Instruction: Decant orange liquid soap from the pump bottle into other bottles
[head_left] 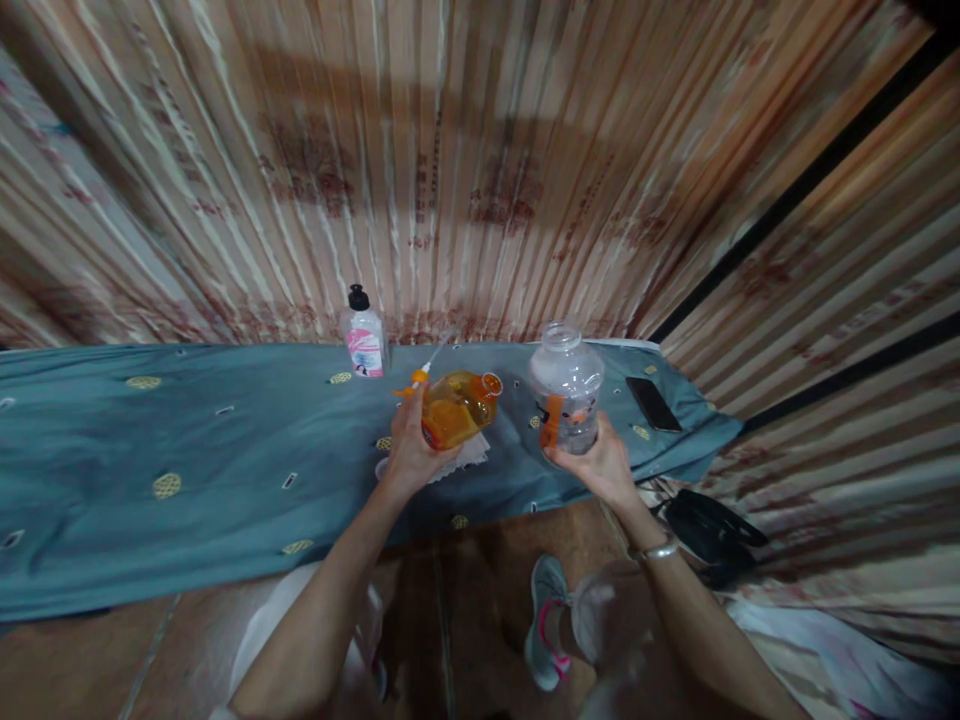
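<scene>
My left hand is closed around an orange bottle, tipped on its side with its open neck pointing right, just above a white cloth or paper. An orange pump head with a thin tube sticks up behind my fingers. My right hand grips the base of a clear plastic jar with an orange label, held upright beside the bottle's neck. Both are over a table covered in a blue-grey cloth.
A small clear bottle with a black cap and pink label stands at the table's back edge. A black phone lies at the right end. Striped curtains hang behind. A black bag and my shoe are on the floor.
</scene>
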